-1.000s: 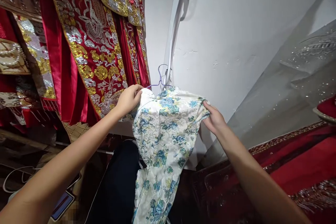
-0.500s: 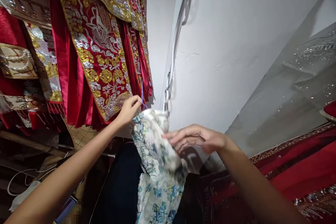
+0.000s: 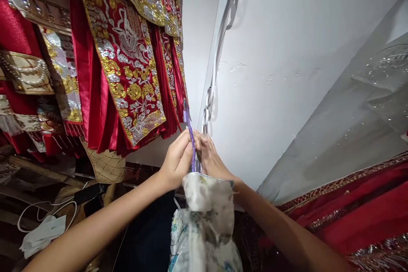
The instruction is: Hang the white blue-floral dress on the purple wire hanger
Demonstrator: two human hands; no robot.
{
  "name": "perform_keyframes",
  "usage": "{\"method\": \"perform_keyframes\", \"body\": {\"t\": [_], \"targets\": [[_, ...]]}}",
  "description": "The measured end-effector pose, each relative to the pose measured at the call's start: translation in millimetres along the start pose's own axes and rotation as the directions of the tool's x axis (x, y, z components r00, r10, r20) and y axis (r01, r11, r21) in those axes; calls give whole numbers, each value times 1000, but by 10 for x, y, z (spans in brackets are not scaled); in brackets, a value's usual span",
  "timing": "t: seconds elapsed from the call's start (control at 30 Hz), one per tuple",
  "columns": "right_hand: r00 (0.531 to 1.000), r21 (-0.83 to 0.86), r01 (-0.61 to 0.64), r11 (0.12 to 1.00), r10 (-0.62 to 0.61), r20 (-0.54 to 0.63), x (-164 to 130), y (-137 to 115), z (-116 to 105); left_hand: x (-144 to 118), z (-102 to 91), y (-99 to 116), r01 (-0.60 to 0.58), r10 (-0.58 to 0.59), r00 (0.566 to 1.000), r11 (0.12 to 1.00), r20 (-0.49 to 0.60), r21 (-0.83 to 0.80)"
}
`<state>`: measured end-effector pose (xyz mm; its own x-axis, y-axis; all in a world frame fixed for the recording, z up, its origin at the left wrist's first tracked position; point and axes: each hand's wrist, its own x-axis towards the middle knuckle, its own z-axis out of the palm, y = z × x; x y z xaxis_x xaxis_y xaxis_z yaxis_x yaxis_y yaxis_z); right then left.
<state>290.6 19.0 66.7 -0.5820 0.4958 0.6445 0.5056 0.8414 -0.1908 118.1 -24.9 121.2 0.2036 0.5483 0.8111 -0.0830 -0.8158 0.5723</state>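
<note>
A purple clothes hanger [image 3: 192, 146] stands out of the top of a white garment with blue and green flowers [image 3: 210, 208]. My left hand [image 3: 179, 157] is closed around the hanger just above the cloth, thumb along its near side. Close against it, my right hand [image 3: 214, 159] has its fingers curled in towards the left fingertips. What lies between the right fingers is hidden. The floral garment hangs down below both hands, towards my body, its upper part folded over and blurred.
Red embroidered costumes [image 3: 130, 72] with gold and silver hang at the left. A metal rail with rings [image 3: 208, 97] runs up the white wall [image 3: 270, 72]. Red cloth [image 3: 357, 212] lies at lower right, below clear plastic sheeting [image 3: 334, 127]. White cables [image 3: 47, 208] lie at lower left.
My right hand has moved left from beside the garment and now meets my left hand at the hanger. The left hand has shifted right and lower. The garment has turned.
</note>
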Motion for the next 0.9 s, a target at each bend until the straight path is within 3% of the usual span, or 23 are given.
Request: {"method": "perform_keyframes", "body": {"t": [0.13, 0.27, 0.4, 0.47, 0.57, 0.73, 0.9], "targets": [[975, -12, 20, 1000, -22, -223, -2, -37, 75, -20, 15, 22, 148, -159, 987, 952, -20, -268], [952, -192, -128, 973, 67, -298, -92, 0, -163, 8, -78, -75, 269, -368, 925, 810, -96, -521], [882, -357, -394, 847, 240, -404, -249, 154, -533, 62, -254, -168, 361, -504, 834, 806, -223, -470], [840, -374, -482, 793, 296, -456, -327, 289, -702, 79, -349, -144, 399, -536, 810, 801, -238, -446], [804, -383, -547, 745, 340, -487, -404, 511, -892, 79, -463, -48, 396, -534, 816, 796, -222, -458], [804, -418, -557, 717, 340, -487, -369, 791, -1051, 43, -553, 36, 349, -468, 871, 803, -150, -483], [803, -438, -581, 686, 394, -448, -264, 935, -1113, -23, -605, -7, 416, -490, 865, 822, -108, -390]]}}
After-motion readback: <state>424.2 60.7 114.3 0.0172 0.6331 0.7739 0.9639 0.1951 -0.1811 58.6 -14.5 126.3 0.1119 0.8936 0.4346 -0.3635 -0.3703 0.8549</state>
